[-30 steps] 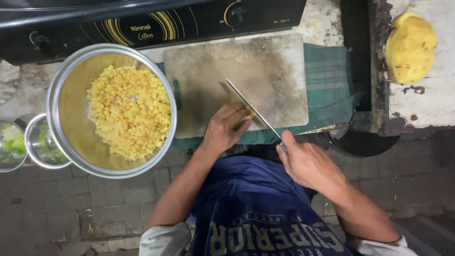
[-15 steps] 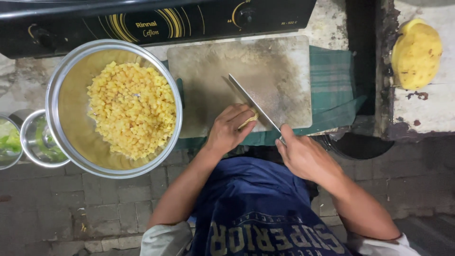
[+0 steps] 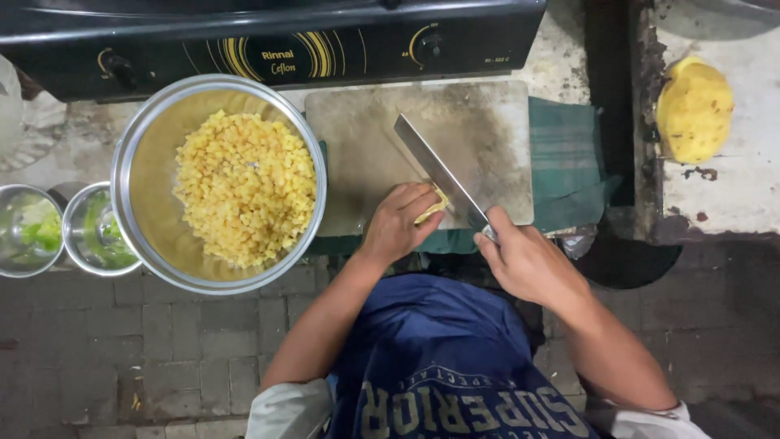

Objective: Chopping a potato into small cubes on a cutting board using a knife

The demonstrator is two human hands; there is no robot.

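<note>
Left hand (image 3: 398,228) pins a yellow chunk (image 3: 433,210) on the cutting board (image 3: 366,154); right hand (image 3: 528,264) grips the cleaver (image 3: 439,175) tight.

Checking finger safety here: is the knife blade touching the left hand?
Cannot tell. In the head view the knife lies right beside the left hand fingertips, with no plain gap or contact.

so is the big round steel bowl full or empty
Partly full: the big round steel bowl holds a heap of small yellow cubes, bare wall above.
</note>
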